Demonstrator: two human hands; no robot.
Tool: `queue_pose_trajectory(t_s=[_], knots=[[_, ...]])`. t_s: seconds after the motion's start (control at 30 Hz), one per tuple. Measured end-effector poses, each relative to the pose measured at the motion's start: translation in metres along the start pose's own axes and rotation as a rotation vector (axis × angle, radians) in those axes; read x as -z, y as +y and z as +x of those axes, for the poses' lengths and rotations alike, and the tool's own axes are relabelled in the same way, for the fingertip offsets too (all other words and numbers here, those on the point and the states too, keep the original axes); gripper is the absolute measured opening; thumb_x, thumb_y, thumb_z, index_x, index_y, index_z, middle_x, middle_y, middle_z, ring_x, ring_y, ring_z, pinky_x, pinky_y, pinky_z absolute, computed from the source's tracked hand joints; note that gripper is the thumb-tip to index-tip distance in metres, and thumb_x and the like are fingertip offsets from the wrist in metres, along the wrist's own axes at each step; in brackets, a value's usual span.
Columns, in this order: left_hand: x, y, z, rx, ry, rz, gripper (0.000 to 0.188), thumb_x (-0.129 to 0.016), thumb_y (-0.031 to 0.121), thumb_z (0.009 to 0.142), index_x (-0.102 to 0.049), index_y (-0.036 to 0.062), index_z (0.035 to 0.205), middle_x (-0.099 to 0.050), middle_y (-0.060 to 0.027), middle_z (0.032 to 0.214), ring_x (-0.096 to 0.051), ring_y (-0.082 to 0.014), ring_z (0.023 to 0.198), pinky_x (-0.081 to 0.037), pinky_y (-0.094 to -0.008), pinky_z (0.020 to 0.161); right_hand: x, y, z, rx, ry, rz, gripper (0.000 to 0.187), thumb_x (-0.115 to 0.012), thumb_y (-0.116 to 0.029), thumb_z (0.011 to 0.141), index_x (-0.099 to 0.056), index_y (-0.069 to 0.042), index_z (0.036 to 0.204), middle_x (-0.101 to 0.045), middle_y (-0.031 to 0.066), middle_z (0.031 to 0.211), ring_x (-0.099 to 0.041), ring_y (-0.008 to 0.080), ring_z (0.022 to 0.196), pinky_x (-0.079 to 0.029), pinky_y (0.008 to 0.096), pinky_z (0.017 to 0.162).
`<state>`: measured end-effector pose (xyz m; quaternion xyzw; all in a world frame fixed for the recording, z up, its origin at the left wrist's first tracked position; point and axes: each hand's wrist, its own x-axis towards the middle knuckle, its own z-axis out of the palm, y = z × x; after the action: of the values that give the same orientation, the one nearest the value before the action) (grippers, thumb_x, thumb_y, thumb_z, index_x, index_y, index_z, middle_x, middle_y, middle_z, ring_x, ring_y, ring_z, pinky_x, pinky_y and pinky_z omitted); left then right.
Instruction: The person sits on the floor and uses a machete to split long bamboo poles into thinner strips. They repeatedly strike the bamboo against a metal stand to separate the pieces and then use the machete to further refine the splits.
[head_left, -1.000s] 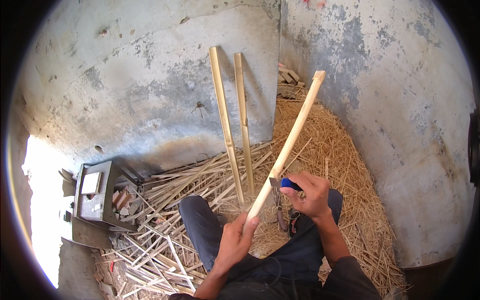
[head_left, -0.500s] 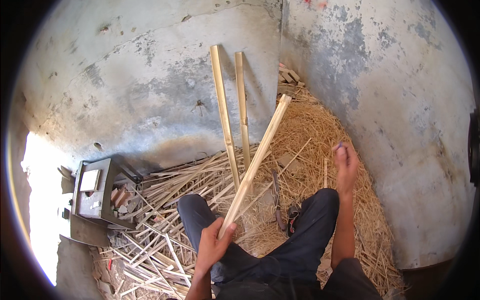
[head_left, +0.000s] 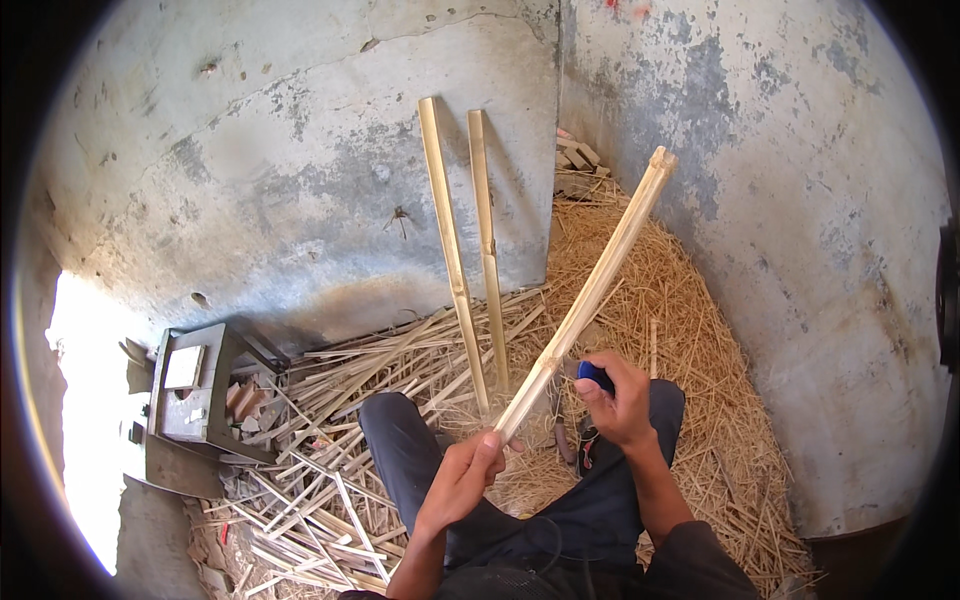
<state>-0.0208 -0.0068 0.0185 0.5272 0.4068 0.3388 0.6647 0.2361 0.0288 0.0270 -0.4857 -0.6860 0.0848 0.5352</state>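
Note:
My left hand (head_left: 463, 478) is closed round the lower end of a split bamboo length (head_left: 598, 278), which slants up to the right over my lap. A small blue object (head_left: 596, 377) sits in my closed right hand (head_left: 622, 402), just to the right of the bamboo. Its kind is hard to make out, since my fingers cover most of it. Between my knees, partly hidden behind the bamboo, lies a tool with a brown handle (head_left: 565, 442).
Two more bamboo lengths (head_left: 449, 240) (head_left: 487, 235) lean on the grey wall (head_left: 300, 170). Split strips (head_left: 330, 510) are heaped at left, shavings (head_left: 690, 330) at right. A dark metal-looking stand (head_left: 215, 380) with rubble inside is at far left.
My right hand has come down and left, toward the bamboo, and the blue object shows more. The bamboo in my left hand has shifted right, its top end higher.

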Motion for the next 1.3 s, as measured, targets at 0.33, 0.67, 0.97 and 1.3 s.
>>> queue_pose_trajectory(t_s=[0.33, 0.67, 0.97, 1.3], knots=[[-0.004, 0.003, 0.002, -0.074, 0.030, 0.071, 0.037, -0.051, 0.025, 0.110, -0.066, -0.0026, 0.129, -0.053, 0.0029, 0.076, -0.045, -0.0049, 0.070, -0.039, -0.0227, 0.065, 0.004, -0.013, 0.000, 0.080, -0.086, -0.105, 0.036, -0.076, -0.038, 0.091, -0.072, -0.003, 0.095, -0.069, 0.0099, 0.078, -0.071, 0.0245, 0.066, -0.054, 0.0330, 0.058], [-0.016, 0.008, 0.009, -0.282, 0.237, 0.189, 0.032, -0.067, 0.014, 0.101, -0.068, -0.0028, 0.128, -0.065, -0.0047, 0.089, -0.054, -0.0087, 0.079, -0.045, -0.0251, 0.071, 0.006, -0.019, 0.009, 0.160, -0.041, -0.201, 0.036, -0.075, -0.040, 0.091, -0.072, -0.004, 0.092, -0.067, 0.0080, 0.074, -0.066, 0.0245, 0.059, -0.051, 0.0335, 0.053], [-0.025, 0.009, 0.004, -0.375, 0.355, 0.345, 0.028, -0.072, 0.010, 0.095, -0.071, -0.0049, 0.119, -0.059, -0.0024, 0.077, -0.051, -0.0077, 0.072, -0.041, -0.0243, 0.065, 0.012, -0.016, 0.014, 0.213, 0.028, -0.286, 0.032, -0.074, -0.037, 0.092, -0.074, -0.005, 0.094, -0.067, 0.0067, 0.073, -0.064, 0.0250, 0.056, -0.048, 0.0351, 0.050], [-0.018, -0.005, -0.018, -0.245, 0.348, 0.272, 0.028, -0.073, 0.009, 0.095, -0.071, -0.0047, 0.119, -0.057, -0.0037, 0.073, -0.048, -0.0076, 0.068, -0.039, -0.0257, 0.060, 0.046, 0.019, 0.033, 0.099, 0.208, -0.191, 0.034, -0.072, -0.034, 0.096, -0.071, 0.001, 0.098, -0.070, 0.0121, 0.078, -0.068, 0.0228, 0.064, -0.053, 0.0339, 0.058]])
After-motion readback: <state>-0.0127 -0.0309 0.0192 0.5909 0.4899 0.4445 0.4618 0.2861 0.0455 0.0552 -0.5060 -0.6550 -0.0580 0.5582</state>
